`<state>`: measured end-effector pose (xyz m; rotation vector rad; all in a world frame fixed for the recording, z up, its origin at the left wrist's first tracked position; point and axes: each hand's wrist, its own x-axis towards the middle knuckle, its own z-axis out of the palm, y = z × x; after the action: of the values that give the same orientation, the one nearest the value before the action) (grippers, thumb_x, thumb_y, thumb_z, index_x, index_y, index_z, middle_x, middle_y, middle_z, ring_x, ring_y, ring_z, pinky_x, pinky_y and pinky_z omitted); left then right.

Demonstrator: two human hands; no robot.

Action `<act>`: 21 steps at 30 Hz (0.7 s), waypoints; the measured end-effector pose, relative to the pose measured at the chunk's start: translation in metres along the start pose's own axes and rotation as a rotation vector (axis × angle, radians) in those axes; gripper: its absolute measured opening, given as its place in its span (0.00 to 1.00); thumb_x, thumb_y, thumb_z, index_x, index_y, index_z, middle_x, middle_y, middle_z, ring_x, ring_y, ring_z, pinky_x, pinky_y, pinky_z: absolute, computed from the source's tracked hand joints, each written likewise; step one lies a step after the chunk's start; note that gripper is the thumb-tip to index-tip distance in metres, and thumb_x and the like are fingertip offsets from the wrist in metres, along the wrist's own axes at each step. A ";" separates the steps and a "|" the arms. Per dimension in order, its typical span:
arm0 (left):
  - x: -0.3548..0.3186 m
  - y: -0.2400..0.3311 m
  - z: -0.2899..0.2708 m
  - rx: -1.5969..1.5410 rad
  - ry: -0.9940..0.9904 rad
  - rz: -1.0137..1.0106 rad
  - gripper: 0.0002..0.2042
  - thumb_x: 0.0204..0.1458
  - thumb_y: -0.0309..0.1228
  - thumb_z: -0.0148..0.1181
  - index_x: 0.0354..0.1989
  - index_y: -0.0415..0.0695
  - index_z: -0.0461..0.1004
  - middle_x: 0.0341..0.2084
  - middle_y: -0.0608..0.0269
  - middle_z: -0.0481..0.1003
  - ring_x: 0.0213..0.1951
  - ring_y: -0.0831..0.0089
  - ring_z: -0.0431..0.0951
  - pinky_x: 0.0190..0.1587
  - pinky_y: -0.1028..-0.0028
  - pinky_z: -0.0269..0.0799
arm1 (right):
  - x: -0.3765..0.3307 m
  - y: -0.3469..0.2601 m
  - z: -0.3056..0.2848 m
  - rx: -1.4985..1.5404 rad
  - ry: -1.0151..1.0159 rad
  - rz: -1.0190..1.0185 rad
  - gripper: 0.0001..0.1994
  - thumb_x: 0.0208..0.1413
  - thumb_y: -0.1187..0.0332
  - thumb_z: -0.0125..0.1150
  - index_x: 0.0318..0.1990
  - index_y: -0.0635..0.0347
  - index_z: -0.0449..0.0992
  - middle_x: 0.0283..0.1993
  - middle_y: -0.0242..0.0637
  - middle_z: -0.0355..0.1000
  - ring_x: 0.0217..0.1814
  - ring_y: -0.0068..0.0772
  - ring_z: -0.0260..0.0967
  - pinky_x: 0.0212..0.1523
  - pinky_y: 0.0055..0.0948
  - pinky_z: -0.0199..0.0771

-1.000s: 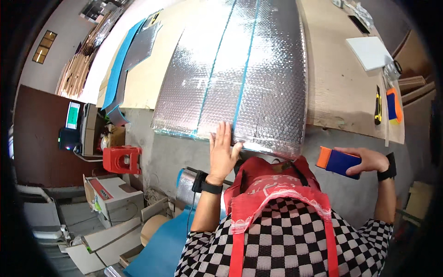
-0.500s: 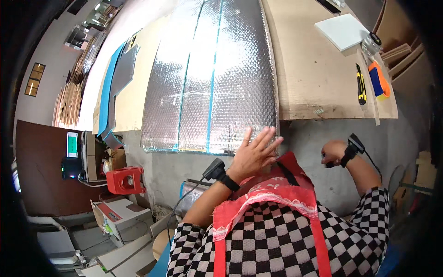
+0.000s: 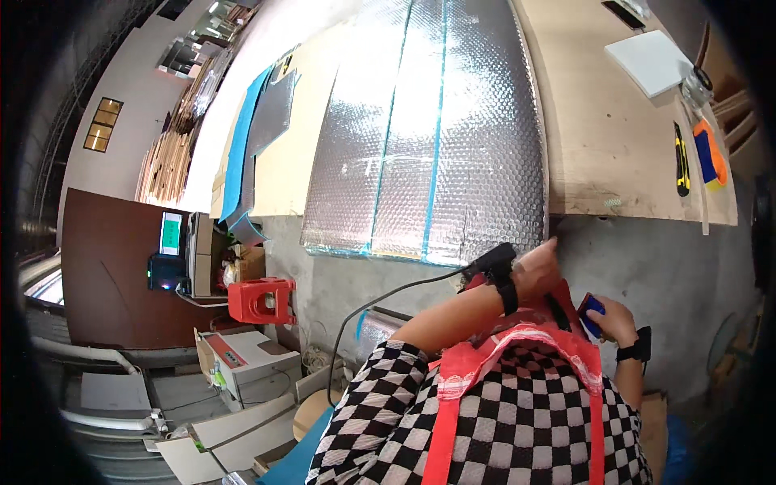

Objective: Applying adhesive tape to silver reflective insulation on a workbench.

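Note:
A silver bubble-foil sheet (image 3: pixel 493 162) with two blue lines running lengthwise lies on the table, its near end at the table's front. My left hand (image 3: pixel 537 273) is by the sheet's near right corner, in front of my red apron (image 3: pixel 517 319). Its fingers are bunched and blurred, so their grip cannot be made out. Lower right, beside the apron, my right hand (image 3: pixel 617 320) is closed round a small dark-blue flat object (image 3: pixel 592 315). What kind of object it is does not show. Both wrists wear black bands with a small device.
On the right of the table lie a yellow-black utility knife (image 3: pixel 682 162), a blue-and-orange block (image 3: pixel 709 153), a white pad (image 3: pixel 649 63) and a tape roll (image 3: pixel 697 87). Blue and grey sheets (image 3: pixel 271 117) lie to the left. A red stool (image 3: pixel 261 301) stands on the floor.
My left hand has left the foil's surface and moved right and down to its near corner. My right hand has dropped lower, showing the blue object. The whole view has shifted.

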<state>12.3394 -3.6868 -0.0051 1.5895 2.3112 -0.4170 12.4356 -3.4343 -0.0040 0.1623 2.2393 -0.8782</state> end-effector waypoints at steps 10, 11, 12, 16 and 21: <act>-0.133 -0.037 -0.009 -0.487 0.732 -0.851 0.33 0.57 0.39 0.58 0.70 0.44 0.56 0.68 0.43 0.55 0.72 0.52 0.50 0.71 0.44 0.33 | 0.010 0.011 0.021 -0.004 0.156 -0.131 0.27 0.56 0.57 0.62 0.62 0.53 0.70 0.36 0.49 0.79 0.28 0.42 0.78 0.33 0.37 0.77; -0.156 -0.046 0.012 -0.461 0.780 -1.070 0.35 0.58 0.41 0.56 0.72 0.41 0.51 0.71 0.41 0.49 0.72 0.47 0.46 0.71 0.44 0.33 | 0.010 0.021 0.028 -0.059 0.217 -0.197 0.27 0.55 0.55 0.62 0.62 0.53 0.70 0.40 0.50 0.78 0.35 0.46 0.79 0.39 0.40 0.78; -0.182 -0.055 0.041 -0.369 0.770 -1.291 0.37 0.60 0.44 0.54 0.72 0.39 0.47 0.72 0.40 0.45 0.73 0.46 0.43 0.71 0.45 0.32 | 0.015 0.020 0.031 -0.060 0.222 -0.193 0.27 0.55 0.55 0.62 0.62 0.53 0.70 0.40 0.50 0.78 0.35 0.46 0.79 0.39 0.40 0.78; -0.236 -0.070 0.076 -0.360 0.348 -1.534 0.38 0.62 0.56 0.42 0.74 0.44 0.45 0.72 0.41 0.42 0.74 0.49 0.38 0.71 0.46 0.28 | 0.015 -0.020 0.020 -0.073 0.098 -0.083 0.28 0.55 0.52 0.61 0.61 0.54 0.70 0.47 0.52 0.77 0.50 0.51 0.75 0.49 0.43 0.74; -0.229 -0.077 0.075 -0.389 0.321 -1.580 0.38 0.63 0.59 0.35 0.74 0.45 0.45 0.73 0.42 0.40 0.75 0.52 0.36 0.71 0.45 0.26 | 0.026 -0.013 0.030 -0.227 0.218 -0.197 0.28 0.55 0.52 0.61 0.62 0.53 0.70 0.42 0.51 0.78 0.41 0.48 0.78 0.44 0.41 0.76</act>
<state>12.3517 -3.9378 0.0244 -0.6272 3.1158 0.0425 12.4297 -3.4667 -0.0296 -0.0737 2.5734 -0.7272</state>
